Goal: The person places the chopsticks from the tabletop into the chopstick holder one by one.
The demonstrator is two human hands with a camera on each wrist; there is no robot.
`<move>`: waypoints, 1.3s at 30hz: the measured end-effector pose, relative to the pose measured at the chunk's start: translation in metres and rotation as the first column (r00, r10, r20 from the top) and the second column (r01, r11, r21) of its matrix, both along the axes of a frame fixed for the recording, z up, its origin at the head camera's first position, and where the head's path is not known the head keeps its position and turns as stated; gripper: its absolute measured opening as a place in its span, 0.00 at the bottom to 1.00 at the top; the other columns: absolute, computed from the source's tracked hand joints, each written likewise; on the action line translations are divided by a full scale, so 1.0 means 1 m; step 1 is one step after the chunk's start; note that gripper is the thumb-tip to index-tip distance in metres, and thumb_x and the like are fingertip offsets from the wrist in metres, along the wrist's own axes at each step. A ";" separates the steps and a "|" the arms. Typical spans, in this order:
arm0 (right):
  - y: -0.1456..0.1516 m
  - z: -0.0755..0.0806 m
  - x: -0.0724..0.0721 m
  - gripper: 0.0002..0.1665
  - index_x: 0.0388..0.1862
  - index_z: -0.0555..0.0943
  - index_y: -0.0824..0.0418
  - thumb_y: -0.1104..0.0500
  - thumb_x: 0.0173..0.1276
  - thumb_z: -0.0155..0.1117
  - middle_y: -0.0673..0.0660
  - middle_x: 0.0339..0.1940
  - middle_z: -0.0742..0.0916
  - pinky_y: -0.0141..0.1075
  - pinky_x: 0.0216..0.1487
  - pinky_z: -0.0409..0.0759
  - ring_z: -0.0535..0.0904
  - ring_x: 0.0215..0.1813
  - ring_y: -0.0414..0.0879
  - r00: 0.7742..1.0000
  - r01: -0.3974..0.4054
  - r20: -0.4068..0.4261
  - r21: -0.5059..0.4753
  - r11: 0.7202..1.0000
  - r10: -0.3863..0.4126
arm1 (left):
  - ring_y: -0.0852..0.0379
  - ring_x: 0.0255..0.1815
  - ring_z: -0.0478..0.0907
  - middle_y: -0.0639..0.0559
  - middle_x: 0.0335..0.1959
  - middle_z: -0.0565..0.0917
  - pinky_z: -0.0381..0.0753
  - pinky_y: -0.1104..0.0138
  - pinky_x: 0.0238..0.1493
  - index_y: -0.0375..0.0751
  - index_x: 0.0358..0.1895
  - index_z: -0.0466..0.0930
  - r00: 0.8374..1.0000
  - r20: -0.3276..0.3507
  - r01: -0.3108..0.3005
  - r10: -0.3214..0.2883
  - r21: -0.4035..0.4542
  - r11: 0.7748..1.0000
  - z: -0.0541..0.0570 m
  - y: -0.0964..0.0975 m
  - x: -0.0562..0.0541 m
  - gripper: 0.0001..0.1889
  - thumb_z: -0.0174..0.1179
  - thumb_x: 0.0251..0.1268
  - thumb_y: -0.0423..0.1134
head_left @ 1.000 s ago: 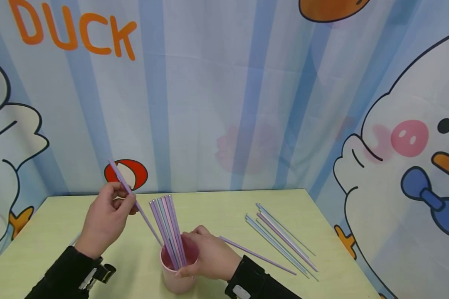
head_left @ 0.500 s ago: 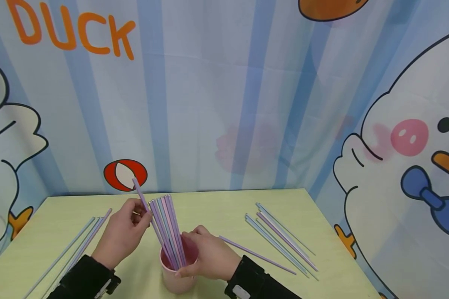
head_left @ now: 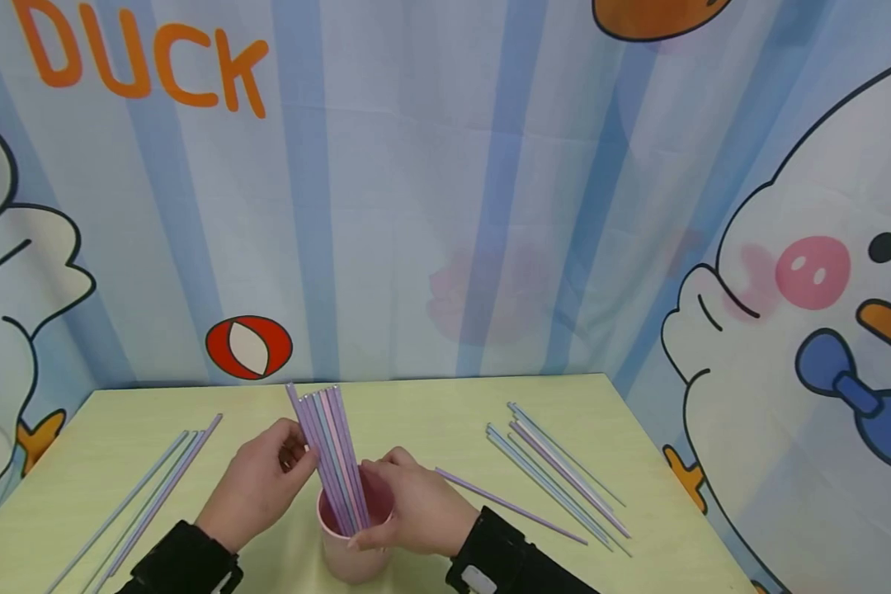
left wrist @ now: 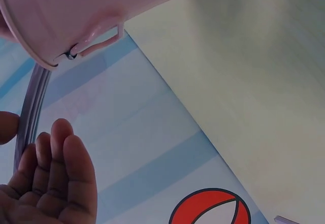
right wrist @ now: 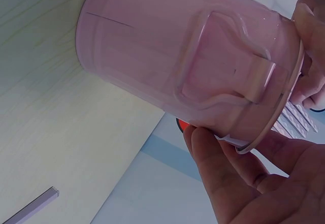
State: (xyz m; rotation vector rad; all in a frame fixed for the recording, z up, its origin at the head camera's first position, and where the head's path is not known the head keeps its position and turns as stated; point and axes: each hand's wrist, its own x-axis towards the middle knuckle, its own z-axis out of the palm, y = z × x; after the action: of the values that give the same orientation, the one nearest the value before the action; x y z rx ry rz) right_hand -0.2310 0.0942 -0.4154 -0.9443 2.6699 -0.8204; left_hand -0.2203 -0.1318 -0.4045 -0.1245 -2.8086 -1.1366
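A pink cup [head_left: 356, 565] with wire-like loops on its side stands at the table's front and holds a bundle of lilac, blue and pink chopsticks [head_left: 334, 462]. My left hand [head_left: 256, 478] is at the bundle's left side, its thumb and fingers pinching a lilac chopstick [head_left: 294, 400] whose lower end is inside the cup. In the left wrist view, several chopsticks [left wrist: 31, 107] pass between the thumb and the fingers. My right hand [head_left: 423, 507] grips the cup by its rim from the right. Its fingers [right wrist: 216, 165] lie along the cup wall in the right wrist view.
Several chopsticks [head_left: 148, 503] lie slanted on the table at left. Another loose group [head_left: 564, 483] lies at right. One lilac chopstick [head_left: 512, 507] lies alone beside my right wrist. A striped duck-print curtain [head_left: 416, 206] hangs behind the table [head_left: 416, 404].
My left hand has moved right and down, bringing the lilac chopstick against the bundle and deeper into the cup. The right hand and the cup have stayed in place.
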 end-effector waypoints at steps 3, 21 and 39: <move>0.000 0.001 0.001 0.47 0.66 0.74 0.48 0.34 0.48 0.76 0.44 0.46 0.75 0.28 0.45 0.78 0.74 0.44 0.35 1.000 -0.002 -0.001 -0.002 1.000 0.002 | 0.55 0.32 0.72 0.52 0.30 0.76 0.78 0.67 0.34 0.40 0.43 0.74 1.000 0.019 0.006 -0.006 0.000 1.000 -0.003 0.002 0.000 0.09 0.61 0.67 0.40; 0.000 0.001 0.002 0.48 0.68 0.72 0.48 0.35 0.49 0.76 0.44 0.46 0.75 0.27 0.45 0.77 0.72 0.46 0.35 0.999 -0.025 -0.029 -0.016 1.000 0.024 | 0.56 0.32 0.73 0.53 0.29 0.76 0.80 0.65 0.38 0.43 0.40 0.76 0.997 0.080 0.011 -0.008 -0.030 0.999 -0.012 0.008 0.002 0.07 0.64 0.65 0.39; 0.000 0.000 0.000 0.52 0.69 0.71 0.49 0.32 0.46 0.76 0.43 0.46 0.75 0.29 0.47 0.78 0.73 0.45 0.35 1.000 0.021 0.007 0.021 1.000 -0.021 | 0.52 0.31 0.73 0.47 0.34 0.79 0.78 0.58 0.34 0.31 0.46 0.76 0.995 0.039 -0.077 0.087 -0.202 0.976 -0.029 -0.059 -0.009 0.11 0.53 0.67 0.35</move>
State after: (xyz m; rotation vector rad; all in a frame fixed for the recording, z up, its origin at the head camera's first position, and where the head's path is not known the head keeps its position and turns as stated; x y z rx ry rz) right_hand -0.2312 0.0940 -0.4150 -0.9083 2.6810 -0.7969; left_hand -0.2295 -0.1906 -0.4339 0.0029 -2.9344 -0.8480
